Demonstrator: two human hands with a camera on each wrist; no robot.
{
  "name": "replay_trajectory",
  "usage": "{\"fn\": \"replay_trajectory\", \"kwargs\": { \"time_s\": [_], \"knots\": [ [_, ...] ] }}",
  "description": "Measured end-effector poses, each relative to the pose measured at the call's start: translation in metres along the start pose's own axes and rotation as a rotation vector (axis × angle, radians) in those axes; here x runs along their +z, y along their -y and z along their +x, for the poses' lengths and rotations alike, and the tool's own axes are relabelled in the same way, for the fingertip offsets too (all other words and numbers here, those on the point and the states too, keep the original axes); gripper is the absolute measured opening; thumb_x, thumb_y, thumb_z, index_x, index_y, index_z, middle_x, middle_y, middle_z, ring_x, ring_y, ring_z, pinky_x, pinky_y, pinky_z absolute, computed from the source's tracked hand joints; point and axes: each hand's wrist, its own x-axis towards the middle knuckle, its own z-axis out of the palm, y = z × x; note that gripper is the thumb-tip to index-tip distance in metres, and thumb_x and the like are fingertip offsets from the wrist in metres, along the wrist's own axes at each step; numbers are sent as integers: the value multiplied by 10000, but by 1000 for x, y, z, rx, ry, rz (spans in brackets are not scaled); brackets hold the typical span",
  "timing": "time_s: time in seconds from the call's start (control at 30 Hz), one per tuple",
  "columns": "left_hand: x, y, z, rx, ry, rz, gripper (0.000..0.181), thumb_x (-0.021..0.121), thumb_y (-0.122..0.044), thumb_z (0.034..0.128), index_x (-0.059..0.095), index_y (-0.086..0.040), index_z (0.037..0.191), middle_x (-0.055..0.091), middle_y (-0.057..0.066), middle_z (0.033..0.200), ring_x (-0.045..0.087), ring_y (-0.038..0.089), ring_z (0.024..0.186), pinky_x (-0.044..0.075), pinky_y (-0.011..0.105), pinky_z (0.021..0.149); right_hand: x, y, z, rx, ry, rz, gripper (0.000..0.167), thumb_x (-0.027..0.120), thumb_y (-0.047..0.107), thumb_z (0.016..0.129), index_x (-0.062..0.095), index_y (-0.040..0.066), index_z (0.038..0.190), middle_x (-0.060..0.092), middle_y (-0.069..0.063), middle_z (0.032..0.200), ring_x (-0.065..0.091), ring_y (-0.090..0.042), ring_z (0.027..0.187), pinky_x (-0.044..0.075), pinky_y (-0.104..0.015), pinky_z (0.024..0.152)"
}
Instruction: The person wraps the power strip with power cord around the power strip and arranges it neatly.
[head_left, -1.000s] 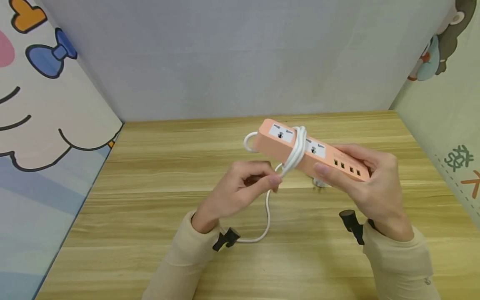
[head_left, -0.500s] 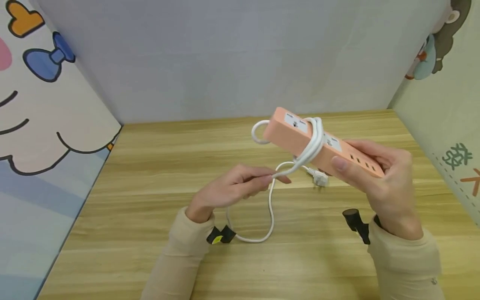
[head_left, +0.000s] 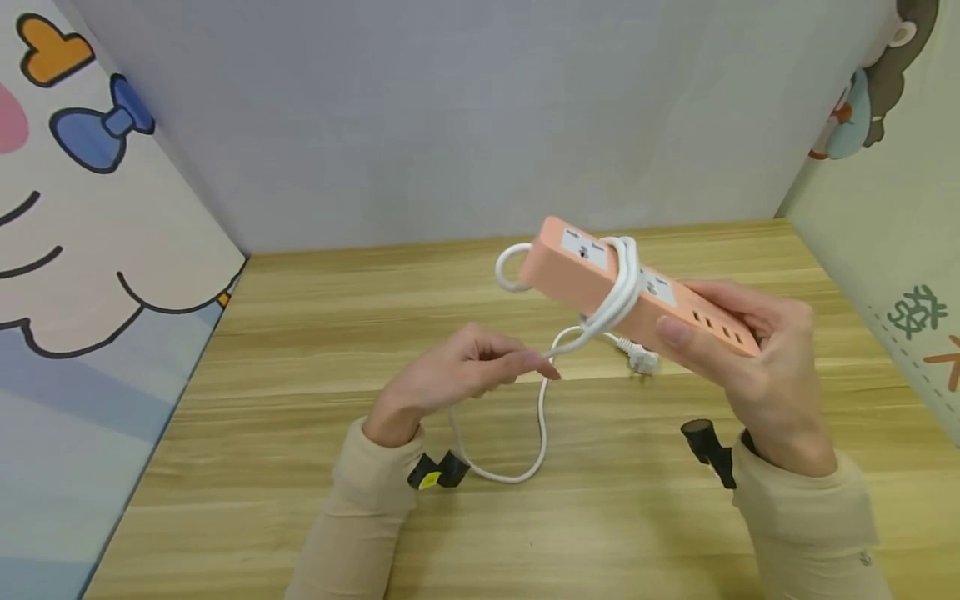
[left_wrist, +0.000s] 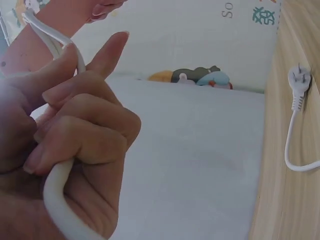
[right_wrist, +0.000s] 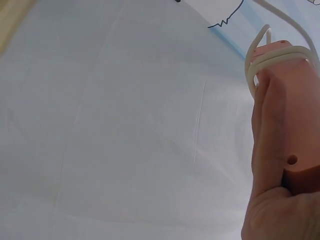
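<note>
A salmon-pink power strip point(head_left: 573, 279) is held above the table, tilted with its left end higher. My right hand point(head_left: 772, 367) grips its right end, thumb on the near side; the right wrist view shows fingers along the strip's underside point(right_wrist: 302, 115). White cord point(head_left: 618, 292) loops several times around the strip's middle. My left hand point(head_left: 457, 375) pinches the cord below and left of the strip. In the left wrist view the cord point(left_wrist: 60, 200) also runs through the curled fingers of that hand point(left_wrist: 85, 125).
The white plug point(head_left: 642, 359) lies on the wooden table point(head_left: 300, 333) beneath the strip, prongs up in the left wrist view. A slack curve of cord point(head_left: 542, 417) rests on the table. A pale wall stands behind, with cartoon-printed panels left and right.
Over the last second the strip and my right hand have risen and shifted slightly right, then a little back left. My left hand has drawn slightly left with the cord, away from the strip.
</note>
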Motion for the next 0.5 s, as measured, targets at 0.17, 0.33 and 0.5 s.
{"fn": "replay_trajectory", "kwargs": {
  "time_s": [0.17, 0.33, 0.5],
  "knots": [
    [3, -3, 0, 67, 132, 74, 298, 489, -164, 1080, 714, -85, 1258, 709, -18, 892, 521, 49, 760, 490, 216, 813, 3, 1, 0, -23, -78, -59, 274, 748, -87, 777, 729, -130, 1047, 773, -66, 844, 662, -93, 639, 522, -170, 574],
    [12, -9, 0, 44, 157, 128, 293, 496, -199, 1083, 733, -98, 1223, 728, 0, 1242, 615, 51, 1058, 468, 297, 1061, 2, -2, 3, -128, -124, -131, 262, 775, -71, 765, 737, -129, 1018, 772, -36, 821, 655, -49, 601, 504, -143, 536],
    [9, -8, 1, -21, 67, 101, 281, 520, -208, 1073, 751, -93, 1183, 743, 10, 1206, 633, 103, 1220, 472, 336, 1086, -1, -1, 2, -94, -60, -130, 282, 783, -91, 756, 743, -103, 1036, 773, -25, 848, 642, -64, 596, 496, -147, 528]
  ]
}}
